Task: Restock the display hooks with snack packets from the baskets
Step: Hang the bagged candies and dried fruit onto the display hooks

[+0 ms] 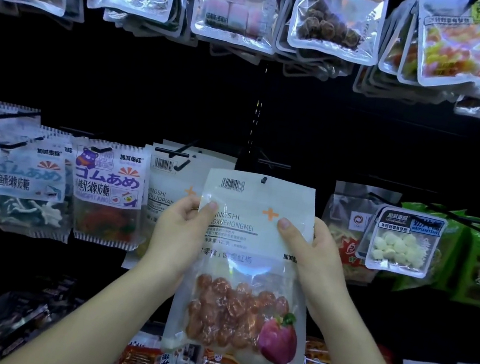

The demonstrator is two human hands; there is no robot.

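Head view: left hand [180, 229] pinches the packet [245, 278] by its left edge; packet sits upright just below the bare hook [274, 164]; right hand [314, 251] pinches the right edge. Hanging step, I'd say: next calls for lining its hole onto that hook.

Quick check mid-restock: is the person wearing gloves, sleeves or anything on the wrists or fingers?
No gloves: the left hand and right hand are bare. The left forearm and right forearm are uncovered to the frame edge, no sleeve showing. No watch, bracelet or ring is visible. The thumbnails look short and unpainted.
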